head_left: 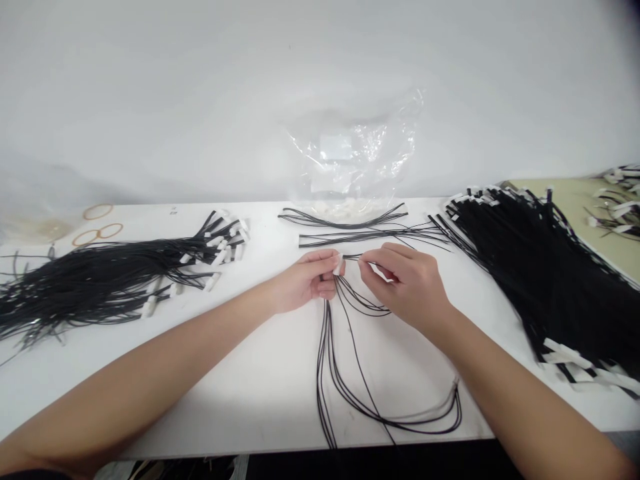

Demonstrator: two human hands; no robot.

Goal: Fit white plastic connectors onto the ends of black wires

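Observation:
My left hand [313, 277] is closed around a small white connector [339, 265], held between thumb and fingers. Black wires [333, 360] hang from this hand, loop over the table and run past its front edge. Just to the right, my right hand [407, 277] pinches a thin black wire [351, 257] that reaches toward the connector. Whether that wire's end sits inside the connector is too small to tell. Behind both hands lie two loose bundles of black wires, a near bundle [345, 238] and a far bundle [340, 220].
A heap of black cables with white connectors [100, 277] lies at left, near several rubber bands [97, 212]. A clear plastic bag [360, 167] stands against the wall. At right is a thick stack of black cables [550, 267], with more cables [623, 207] beyond it.

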